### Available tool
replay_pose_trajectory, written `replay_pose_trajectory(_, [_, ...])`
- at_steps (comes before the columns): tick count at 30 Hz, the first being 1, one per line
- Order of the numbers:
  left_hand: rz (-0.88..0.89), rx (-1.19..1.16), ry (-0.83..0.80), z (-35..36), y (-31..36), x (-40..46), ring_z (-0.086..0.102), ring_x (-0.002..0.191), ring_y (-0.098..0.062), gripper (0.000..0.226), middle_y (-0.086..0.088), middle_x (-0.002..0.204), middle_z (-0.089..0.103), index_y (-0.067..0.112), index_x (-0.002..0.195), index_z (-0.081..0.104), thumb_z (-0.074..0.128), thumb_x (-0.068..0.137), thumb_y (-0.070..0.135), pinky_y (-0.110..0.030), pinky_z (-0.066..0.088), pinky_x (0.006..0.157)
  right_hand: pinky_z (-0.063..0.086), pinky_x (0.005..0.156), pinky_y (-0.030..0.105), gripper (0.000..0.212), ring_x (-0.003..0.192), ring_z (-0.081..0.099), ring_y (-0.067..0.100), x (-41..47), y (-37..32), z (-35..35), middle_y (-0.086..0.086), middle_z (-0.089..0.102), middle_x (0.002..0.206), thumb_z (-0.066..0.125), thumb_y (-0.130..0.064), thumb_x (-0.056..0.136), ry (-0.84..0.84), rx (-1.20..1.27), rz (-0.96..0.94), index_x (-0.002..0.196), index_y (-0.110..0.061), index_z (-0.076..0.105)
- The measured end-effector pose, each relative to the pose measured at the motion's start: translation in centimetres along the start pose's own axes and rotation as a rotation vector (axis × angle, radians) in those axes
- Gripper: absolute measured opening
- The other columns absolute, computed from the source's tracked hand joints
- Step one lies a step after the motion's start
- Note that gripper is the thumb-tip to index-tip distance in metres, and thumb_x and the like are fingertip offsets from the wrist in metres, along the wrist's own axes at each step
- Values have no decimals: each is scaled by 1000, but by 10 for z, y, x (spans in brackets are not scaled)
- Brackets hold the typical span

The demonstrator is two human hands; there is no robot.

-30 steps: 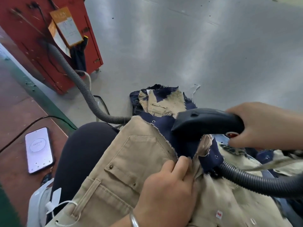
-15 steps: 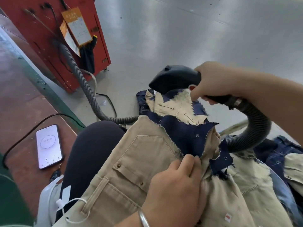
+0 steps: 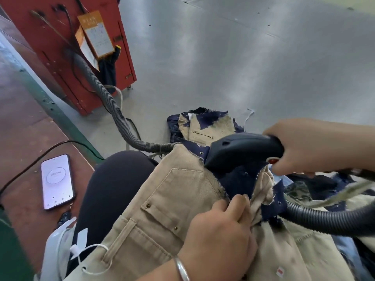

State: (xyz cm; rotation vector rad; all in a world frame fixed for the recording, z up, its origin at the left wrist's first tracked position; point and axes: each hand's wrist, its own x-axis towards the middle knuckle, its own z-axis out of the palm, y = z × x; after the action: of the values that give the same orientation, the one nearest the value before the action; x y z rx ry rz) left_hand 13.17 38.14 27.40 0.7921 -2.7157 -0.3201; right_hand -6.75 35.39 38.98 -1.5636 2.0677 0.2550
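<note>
Lowered since half a second ago: black suction nozzle (image 3: 241, 153), gripped by right hand (image 3: 306, 147), its mouth now on the navy fabric of the khaki garment (image 3: 176, 201) across the lap. Left hand (image 3: 221, 234) pinches the frayed edge. Phone (image 3: 57, 181) on table (image 3: 22, 126), left.

Khaki trousers (image 3: 178, 199) on the lap (image 3: 113, 183), phone (image 3: 57, 181) on the brown table (image 3: 24, 138), garment heap (image 3: 205, 126) on the grey floor (image 3: 243, 67).
</note>
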Motion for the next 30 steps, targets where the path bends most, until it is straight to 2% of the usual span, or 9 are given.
replay_pose_trajectory(5, [-15, -4, -2, 1, -2, 1, 57, 60, -9, 49, 12, 91, 65, 18, 108, 72, 46, 71, 37, -17, 37, 35, 47, 39, 23, 14, 36, 58, 17, 32, -25, -8, 2, 60, 43, 71, -11, 76, 18, 85, -44, 84, -17, 61])
replay_pose_trajectory(10, [-15, 8, 4, 3, -2, 1, 55, 58, -8, 47, 13, 89, 65, 20, 106, 73, 44, 72, 36, -18, 39, 35, 47, 41, 24, 15, 35, 55, 21, 65, -43, -18, 6, 61, 45, 71, -7, 73, 22, 151, -33, 85, -4, 63])
replay_pose_trajectory(15, [-43, -5, -49, 2, 2, -1, 56, 60, -8, 50, 12, 88, 63, 23, 106, 73, 45, 68, 40, -15, 34, 36, 49, 41, 26, 19, 34, 55, 19, 85, -42, -23, 8, 62, 49, 72, -5, 76, 158, 199, 12, 92, -4, 60])
replay_pose_trajectory(19, [-66, -27, -87, 0, -1, -1, 59, 64, -5, 55, 11, 89, 63, 27, 114, 70, 41, 69, 44, -15, 37, 39, 48, 38, 25, 19, 34, 59, 18, 63, -22, -37, 4, 62, 44, 75, -7, 72, 222, 213, -24, 82, -13, 60])
replay_pose_trajectory(23, [-85, -65, -94, 0, -1, 0, 57, 62, -7, 54, 9, 85, 61, 28, 112, 70, 44, 67, 44, -15, 35, 38, 53, 40, 33, 16, 38, 64, 24, 27, -4, -32, 7, 65, 47, 75, -11, 69, 127, 96, -18, 78, -14, 63])
replay_pose_trajectory(27, [-75, -74, -64, 1, 1, 1, 56, 60, -8, 52, 7, 84, 61, 27, 109, 71, 47, 66, 41, -16, 33, 37, 43, 37, 20, 15, 35, 60, 18, 19, -4, -17, 4, 63, 46, 72, -11, 72, -5, 61, -3, 81, -16, 62])
replay_pose_trajectory(30, [-61, -58, -71, 2, 0, 0, 57, 61, -9, 52, 7, 85, 61, 27, 109, 71, 46, 66, 42, -16, 33, 37, 46, 39, 23, 17, 36, 60, 18, 33, -16, -10, 2, 61, 44, 71, -12, 74, 10, 50, -43, 82, -21, 59])
